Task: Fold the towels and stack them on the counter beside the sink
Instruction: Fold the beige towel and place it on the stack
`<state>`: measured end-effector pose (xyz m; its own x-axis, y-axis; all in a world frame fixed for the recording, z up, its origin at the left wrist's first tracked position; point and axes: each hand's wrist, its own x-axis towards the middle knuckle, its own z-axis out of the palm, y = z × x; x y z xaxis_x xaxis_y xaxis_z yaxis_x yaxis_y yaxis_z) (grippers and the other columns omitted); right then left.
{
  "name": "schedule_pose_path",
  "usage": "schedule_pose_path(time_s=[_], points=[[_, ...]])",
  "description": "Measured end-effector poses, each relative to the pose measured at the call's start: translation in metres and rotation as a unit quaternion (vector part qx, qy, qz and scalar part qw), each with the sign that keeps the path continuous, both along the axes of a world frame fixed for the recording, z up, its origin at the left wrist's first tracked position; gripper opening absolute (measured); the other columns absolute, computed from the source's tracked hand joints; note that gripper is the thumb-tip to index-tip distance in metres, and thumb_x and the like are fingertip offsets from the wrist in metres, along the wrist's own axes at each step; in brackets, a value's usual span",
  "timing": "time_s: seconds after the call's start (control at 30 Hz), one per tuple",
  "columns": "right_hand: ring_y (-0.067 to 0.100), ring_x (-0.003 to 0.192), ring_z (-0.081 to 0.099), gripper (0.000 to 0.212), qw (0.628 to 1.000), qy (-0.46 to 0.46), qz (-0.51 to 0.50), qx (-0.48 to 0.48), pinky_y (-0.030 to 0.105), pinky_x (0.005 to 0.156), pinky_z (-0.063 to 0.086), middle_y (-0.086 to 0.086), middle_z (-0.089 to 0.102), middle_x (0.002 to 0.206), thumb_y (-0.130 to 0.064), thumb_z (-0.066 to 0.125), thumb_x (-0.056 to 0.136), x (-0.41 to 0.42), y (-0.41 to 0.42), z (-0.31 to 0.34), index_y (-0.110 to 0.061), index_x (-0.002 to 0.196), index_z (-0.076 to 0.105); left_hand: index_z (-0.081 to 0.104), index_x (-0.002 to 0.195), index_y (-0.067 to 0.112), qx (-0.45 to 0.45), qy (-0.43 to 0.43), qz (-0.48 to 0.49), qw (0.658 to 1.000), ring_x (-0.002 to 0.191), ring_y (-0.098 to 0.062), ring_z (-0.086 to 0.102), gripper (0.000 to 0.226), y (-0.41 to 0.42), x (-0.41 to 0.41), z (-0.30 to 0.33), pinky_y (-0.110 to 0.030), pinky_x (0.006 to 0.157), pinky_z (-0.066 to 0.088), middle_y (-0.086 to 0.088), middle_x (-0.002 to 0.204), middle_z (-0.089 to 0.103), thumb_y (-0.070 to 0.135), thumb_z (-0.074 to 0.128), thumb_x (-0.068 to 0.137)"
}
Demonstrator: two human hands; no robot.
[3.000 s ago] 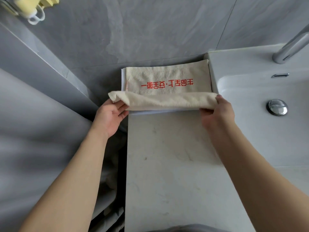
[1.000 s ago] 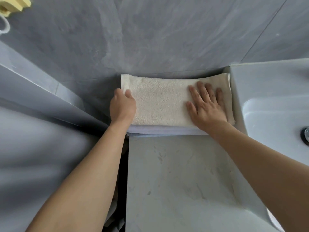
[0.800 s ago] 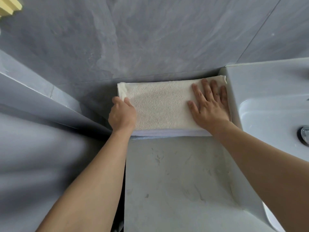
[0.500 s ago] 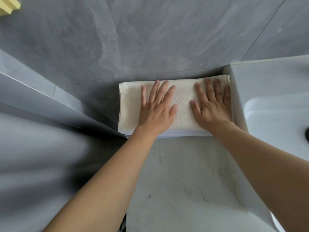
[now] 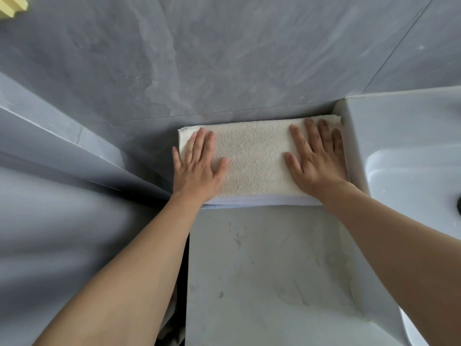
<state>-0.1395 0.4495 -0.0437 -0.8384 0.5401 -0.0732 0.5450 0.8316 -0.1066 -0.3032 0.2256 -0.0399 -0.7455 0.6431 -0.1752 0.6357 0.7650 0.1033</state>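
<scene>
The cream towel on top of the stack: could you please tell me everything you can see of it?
The cream towel is a folded rectangle of nubbly terry-like cloth, plain on its visible face. It lies flat at the back of the pale counter, against the grey wall, its right end beside the sink. It sits on a white folded towel, whose front edge shows beneath. The left hand and right hand press flat on its two ends, fingers straight.

free: bare tabletop [image 5: 262, 270] in front of towel stack [image 5: 254, 161] | blocked: wall [image 5: 224, 58] just behind stack, sink [image 5: 399, 146] touching its right end
</scene>
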Motion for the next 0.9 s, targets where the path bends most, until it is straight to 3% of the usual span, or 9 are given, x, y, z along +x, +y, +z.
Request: schedule_pose_path(time_s=[0.17,0.27,0.4,0.47,0.57,0.67,0.73,0.8,0.9], points=[[0.019,0.148,-0.015,0.071,0.999,-0.014,-0.013,-0.041,0.042,0.117,-0.016,-0.002,-0.009,0.163,-0.061,0.008,0.091,0.001,0.0,0.004,-0.032,0.155,0.0,-0.017,0.156,0.025,-0.044,0.008,-0.039,0.998,0.147,-0.015,-0.029,0.085,0.001,0.002,0.01,-0.061,0.111,-0.024,0.005,0.163,-0.026,0.076,-0.002,0.089],[0.02,0.149,-0.011,0.065,0.992,0.029,-0.042,-0.113,0.045,0.118,-0.013,0.002,-0.002,0.163,-0.046,0.028,0.097,0.008,-0.021,0.012,-0.026,0.155,0.009,-0.001,0.158,0.024,-0.015,0.019,-0.113,0.993,0.152,-0.019,-0.011,0.095,-0.013,0.023,0.015,-0.062,0.113,-0.022,0.005,0.165,-0.008,0.083,0.012,0.085],[0.03,0.145,0.012,0.055,0.973,0.145,-0.099,-0.151,0.044,0.118,0.003,0.01,0.021,0.158,-0.027,0.047,0.095,0.031,-0.071,0.023,-0.015,0.146,0.035,0.01,0.158,0.021,0.014,0.029,-0.141,0.989,0.153,-0.021,-0.001,0.086,-0.034,0.047,0.01,-0.059,0.12,-0.003,0.002,0.166,0.003,0.064,0.042,0.091],[0.03,0.131,0.03,0.048,0.946,0.209,-0.177,-0.175,0.04,0.112,0.018,0.009,0.038,0.144,-0.021,0.051,0.09,0.039,-0.093,0.029,-0.013,0.137,0.046,0.015,0.158,0.021,0.024,0.023,-0.129,0.991,0.153,-0.021,0.003,0.075,-0.035,0.048,0.013,-0.057,0.121,0.001,0.001,0.166,0.009,0.054,0.041,0.096],[0.028,0.105,0.047,0.031,0.846,0.25,-0.357,-0.306,0.039,0.092,0.038,0.005,0.053,0.113,-0.023,0.05,0.082,0.04,-0.109,0.035,-0.014,0.112,0.056,0.02,0.157,0.022,0.024,0.023,-0.141,0.989,0.152,-0.022,0.009,0.065,-0.033,0.045,0.02,-0.056,0.121,0.006,0.001,0.164,0.016,0.046,0.04,0.1],[0.024,0.07,0.049,0.018,0.605,0.291,-0.559,-0.487,0.032,0.061,0.041,0.003,0.052,0.083,-0.026,0.05,0.08,0.032,-0.1,0.049,-0.014,0.093,0.053,0.033,0.151,0.021,0.034,0.063,-0.101,0.992,0.145,-0.025,0.023,0.062,-0.035,0.045,0.029,-0.056,0.12,0.016,-0.002,0.155,0.031,0.027,0.055,0.093],[0.022,0.063,0.053,0.024,0.495,0.272,-0.599,-0.568,0.031,0.057,0.044,0.005,0.054,0.08,-0.024,0.053,0.087,0.031,-0.092,0.056,-0.01,0.106,0.058,0.042,0.145,0.018,0.061,0.082,-0.007,0.995,0.139,-0.029,0.03,0.059,-0.038,0.046,0.035,-0.051,0.115,0.027,-0.007,0.15,0.035,0.016,0.057,0.088],[0.024,0.068,0.06,0.034,0.462,0.249,-0.587,-0.616,0.031,0.06,0.048,0.007,0.059,0.081,-0.026,0.053,0.092,0.029,-0.085,0.061,-0.008,0.119,0.058,0.048,0.139,0.016,0.12,0.059,0.094,0.987,0.135,-0.034,0.033,0.053,-0.04,0.05,0.039,-0.045,0.107,0.037,-0.011,0.151,0.034,0.006,0.053,0.087],[0.023,0.067,0.064,0.039,0.463,0.237,-0.569,-0.637,0.029,0.058,0.048,0.007,0.063,0.078,-0.034,0.054,0.092,0.028,-0.078,0.065,-0.01,0.123,0.056,0.049,0.139,0.021,0.202,-0.009,0.169,0.965,0.131,-0.035,0.034,0.054,-0.04,0.055,0.042,-0.042,0.102,0.041,-0.011,0.147,0.033,0.001,0.047,0.089]])
